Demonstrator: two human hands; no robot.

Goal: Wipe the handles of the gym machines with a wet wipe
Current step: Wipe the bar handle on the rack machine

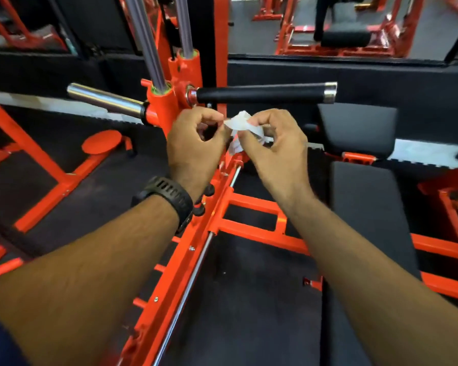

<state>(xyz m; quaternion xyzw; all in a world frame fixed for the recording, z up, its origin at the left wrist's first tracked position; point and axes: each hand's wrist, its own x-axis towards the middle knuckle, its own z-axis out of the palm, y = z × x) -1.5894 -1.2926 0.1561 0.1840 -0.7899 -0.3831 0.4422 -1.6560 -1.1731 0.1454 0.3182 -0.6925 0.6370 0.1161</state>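
Observation:
A crumpled white wet wipe (242, 125) is held between both hands at the middle of the view. My left hand (196, 146), with a black watch on its wrist, pinches the wipe's left end. My right hand (275, 146) grips the right part with curled fingers. Just above the hands runs a black rubber-covered handle (259, 94) with a chrome end cap, sticking out to the right of an orange carriage (169, 101). The wipe is a little below the handle and apart from it.
A chrome weight sleeve (106, 100) points left from the carriage. Two chrome guide rods (148, 48) rise behind it. The orange machine frame (249, 217) and a black padded bench (365, 196) lie below. Further orange machines stand at the back.

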